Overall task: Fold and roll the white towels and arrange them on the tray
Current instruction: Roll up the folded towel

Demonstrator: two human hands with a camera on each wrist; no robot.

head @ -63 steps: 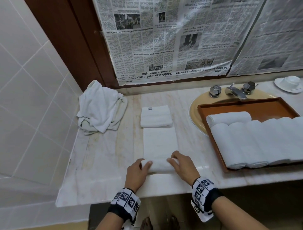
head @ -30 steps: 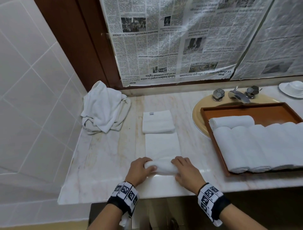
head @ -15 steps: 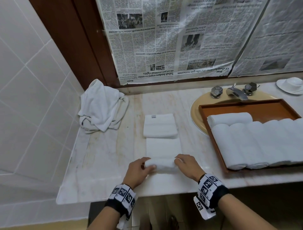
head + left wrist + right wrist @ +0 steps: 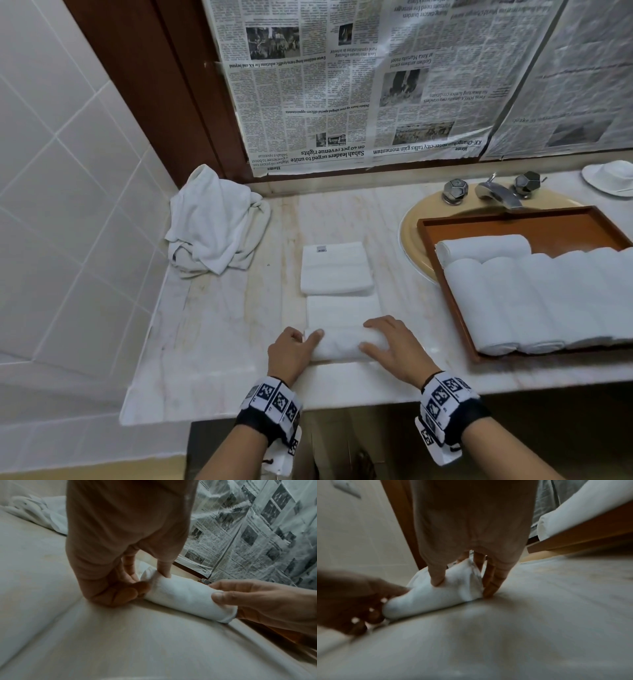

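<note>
— Meanwhile, more of the soft white cotton towel [image 4: 344, 343] is rolled up near the marble worktop's [image 4: 219, 329] front edge?

— Yes; its ends are gripped by left hand [image 4: 294, 350] and right hand [image 4: 394, 346], less flat length is left, and the brown wooden tray [image 4: 520, 224] is awaited.

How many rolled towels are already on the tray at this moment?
6 visible: one rolled towel lies crosswise at the back of the tray, and five lie side by side in front of it. The frame's right edge may hide more.

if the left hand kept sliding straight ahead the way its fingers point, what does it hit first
Probably the folded towel, past the flat unrolled strip; the left hand grips the half-rolled towel. Depth is unclear.
</note>
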